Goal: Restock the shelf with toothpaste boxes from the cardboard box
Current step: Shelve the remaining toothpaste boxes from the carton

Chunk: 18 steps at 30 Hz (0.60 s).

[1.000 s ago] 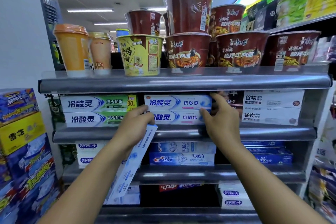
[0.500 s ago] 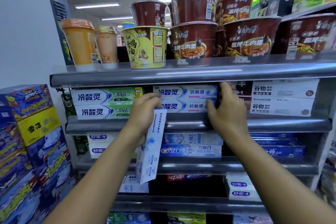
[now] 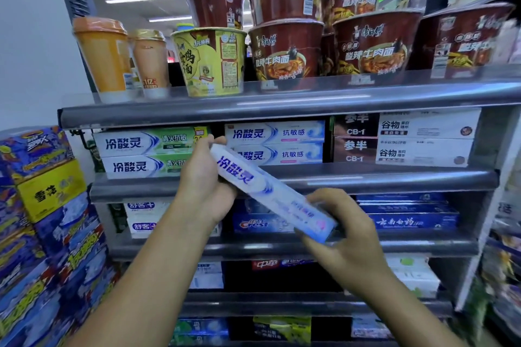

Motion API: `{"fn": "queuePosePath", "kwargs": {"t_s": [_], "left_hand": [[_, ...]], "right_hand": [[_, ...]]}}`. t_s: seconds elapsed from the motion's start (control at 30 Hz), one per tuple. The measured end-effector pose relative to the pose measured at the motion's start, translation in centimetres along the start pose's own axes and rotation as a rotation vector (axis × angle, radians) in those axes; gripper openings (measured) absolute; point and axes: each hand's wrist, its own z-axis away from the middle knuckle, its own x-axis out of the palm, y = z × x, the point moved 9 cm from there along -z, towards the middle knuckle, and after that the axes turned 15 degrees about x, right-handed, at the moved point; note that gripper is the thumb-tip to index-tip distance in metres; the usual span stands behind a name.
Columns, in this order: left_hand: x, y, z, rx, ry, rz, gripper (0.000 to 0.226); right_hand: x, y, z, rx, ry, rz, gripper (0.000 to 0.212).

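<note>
Our left hand (image 3: 205, 180) is wrapped round the upper end of a toothpaste box (image 3: 265, 191), thumb and fingertips showing over its top edge. Our right hand (image 3: 346, 236) pinches the lower end, fingers curled over the upper side and thumb underneath. Both hands are clamped on the same box, which hangs in the air in front of the shelf (image 3: 366, 177) and touches nothing else.

The box lies on a slant. Its long axis runs from upper left, just in front of the shelf's second level, down to the lower right, across the level below. The matching stack (image 3: 282, 144) sits up and slightly right of the left hand, two boxes deep, each lying level with its long face to the front. The left hand is the nearer one to that stack, and the end it holds almost overlaps the lower box. We judge that the lower end must come up until the box lies level before it can go in, so the right hand has the longer way to travel. The gap above the stack looks slim, and we cannot tell how much room lies behind it.

The box is long and narrow, white with blue lettering, a blue swirl and a pink patch near the lower end. Its print is blurred there.

Green-and-white boxes (image 3: 146, 155) flank the stack on the left and black-and-white boxes (image 3: 408, 138) on the right. Noodle cups (image 3: 284, 51) stand on the top level.
</note>
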Motion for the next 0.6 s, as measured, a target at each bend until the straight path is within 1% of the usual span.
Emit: {"fn": "queuePosePath", "kwargs": {"t_s": [0.07, 0.1, 0.2, 0.3, 0.33, 0.4, 0.43, 0.5, 0.6], "left_hand": [[0.1, -0.4, 0.2, 0.037, -0.088, -0.114, 0.041], [0.0, -0.5, 0.3, 0.07, -0.132, -0.165, 0.044], [-0.4, -0.3, 0.6, 0.155, -0.197, -0.24, 0.036], [-0.6, -0.1, 0.7, 0.169, -0.215, -0.224, 0.023], [-0.7, -0.1, 0.6, 0.169, -0.221, -0.227, 0.022], [-1.1, -0.2, 0.3, 0.177, -0.218, -0.272, 0.03], [-1.4, -0.1, 0.2, 0.192, -0.206, -0.307, 0.033], [-2.0, 0.3, -0.2, 0.254, -0.173, -0.395, 0.032], [-2.6, 1.3, -0.9, 0.359, -0.131, -0.511, 0.026]], "right_hand": [[-1.7, 1.8, -0.7, 0.225, 0.031, -0.297, 0.051], [-2.3, 2.6, -1.0, 0.311, 0.043, -0.421, 0.05], [-4.0, 3.6, -2.2, 0.414, 0.087, -0.605, 0.05], [-4.7, 3.9, -3.1, 0.466, 0.126, -0.682, 0.057], [-4.9, 4.1, -3.2, 0.478, 0.149, -0.705, 0.058], [-5.3, 4.3, -3.5, 0.486, 0.201, -0.71, 0.056], [-5.5, 4.4, -3.7, 0.488, 0.224, -0.673, 0.055], [-5.7, 4.4, -4.1, 0.487, 0.259, -0.547, 0.056], [-5.9, 3.9, -5.4, 0.462, 0.309, -0.294, 0.058]]}}
